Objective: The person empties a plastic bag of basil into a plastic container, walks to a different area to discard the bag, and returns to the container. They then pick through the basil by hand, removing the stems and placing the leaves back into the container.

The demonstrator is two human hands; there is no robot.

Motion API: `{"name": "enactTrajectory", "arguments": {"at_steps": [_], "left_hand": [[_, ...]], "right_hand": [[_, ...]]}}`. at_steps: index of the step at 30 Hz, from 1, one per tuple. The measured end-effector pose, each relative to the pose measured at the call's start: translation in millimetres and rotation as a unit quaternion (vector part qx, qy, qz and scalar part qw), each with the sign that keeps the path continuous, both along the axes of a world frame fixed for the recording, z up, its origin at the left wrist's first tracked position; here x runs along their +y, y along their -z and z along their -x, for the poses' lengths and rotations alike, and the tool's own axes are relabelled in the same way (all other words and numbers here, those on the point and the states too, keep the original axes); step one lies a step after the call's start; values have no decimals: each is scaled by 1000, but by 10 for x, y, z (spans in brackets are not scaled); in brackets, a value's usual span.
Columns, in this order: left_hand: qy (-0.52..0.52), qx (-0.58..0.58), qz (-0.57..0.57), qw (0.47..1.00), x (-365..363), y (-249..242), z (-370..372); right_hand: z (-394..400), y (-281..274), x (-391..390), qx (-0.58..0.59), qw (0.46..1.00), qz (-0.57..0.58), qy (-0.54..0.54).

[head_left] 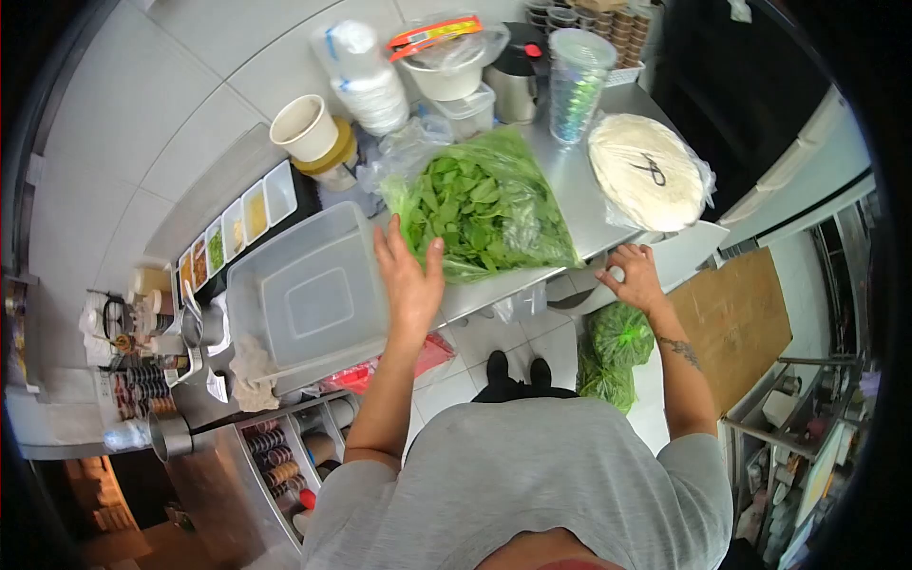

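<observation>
A clear green plastic bag full of leafy greens lies on the steel counter. My left hand is at the bag's left edge, fingers spread, between it and an empty clear plastic bin. Near the counter's front edge, right of the bag's lower corner, my right hand has its fingers curled, thumb and fingertips close together; whether anything small is between them is hidden. Above that hand lies a round, pale stack in plastic wrap with a black mark.
Behind the bag stand a white tub, a steel thermos, stacked clear cups and a paper container. Small trays of ingredients line the left. Green bags sit below the counter by my right arm.
</observation>
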State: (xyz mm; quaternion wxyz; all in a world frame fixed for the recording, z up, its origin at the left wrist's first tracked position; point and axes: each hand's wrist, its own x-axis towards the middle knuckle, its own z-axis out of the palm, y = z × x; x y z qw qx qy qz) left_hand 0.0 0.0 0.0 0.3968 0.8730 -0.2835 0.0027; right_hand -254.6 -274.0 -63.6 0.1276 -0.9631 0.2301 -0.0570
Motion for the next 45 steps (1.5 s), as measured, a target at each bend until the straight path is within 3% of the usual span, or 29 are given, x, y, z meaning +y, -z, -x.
{"name": "enactTrajectory", "arguments": {"at_steps": [2, 3, 5, 9, 10, 13, 17, 20, 23, 25, 27, 31, 35, 38, 43, 45], "left_hand": [[-10, 56, 45, 997, -50, 74, 149], [-13, 68, 83, 994, -49, 114, -314], [-21, 135, 132, 982, -78, 253, -322], [-13, 141, 160, 977, -225, 458, -286], [-4, 134, 173, 976, -265, 473, -281], [25, 123, 186, 975, -273, 334, -272], [39, 135, 215, 966, -159, -162, -170], [35, 146, 210, 966, 61, -387, -74], [-29, 82, 221, 971, 346, -655, -83], [-67, 97, 257, 959, 650, -942, -71], [-94, -32, 231, 968, 988, -1121, -193], [-148, 0, 310, 939, 1677, -1298, -540], [-128, 80, 360, 921, 2050, -1285, -670], [-84, 120, 386, 911, 2182, -1046, -930], [65, 133, 344, 927, 1630, -913, -1091], [142, 72, 279, 947, 1223, -755, -1161]], "right_hand": [[107, -32, -63, -13, 999, -30, 26], [-451, -62, -52, -60, 993, -70, 75], [-663, -146, -35, -105, 963, -173, 177], [-1369, -314, 159, -265, 845, -419, 202], [-1518, -281, 121, -231, 867, -399, 188], [-1712, -236, 245, -210, 819, -515, 142], [-1601, -309, 327, -311, 813, -479, 117], [-1545, -670, 609, -336, 772, -529, 107], [-1643, -1085, 847, -355, 763, -539, 42], [-1788, -1300, 1169, -371, 721, -585, 2], [-2045, -1239, 1389, -375, 701, -605, -50], [-2487, -1256, 2135, -381, 700, -589, -131], [-2808, -1051, 2535, -390, 695, -589, -135], [-2745, -1058, 2535, -413, 722, -547, -89], [-2343, -1042, 2036, -498, 739, -454, 31], [-2127, -952, 1703, -508, 791, -333, 75]]}}
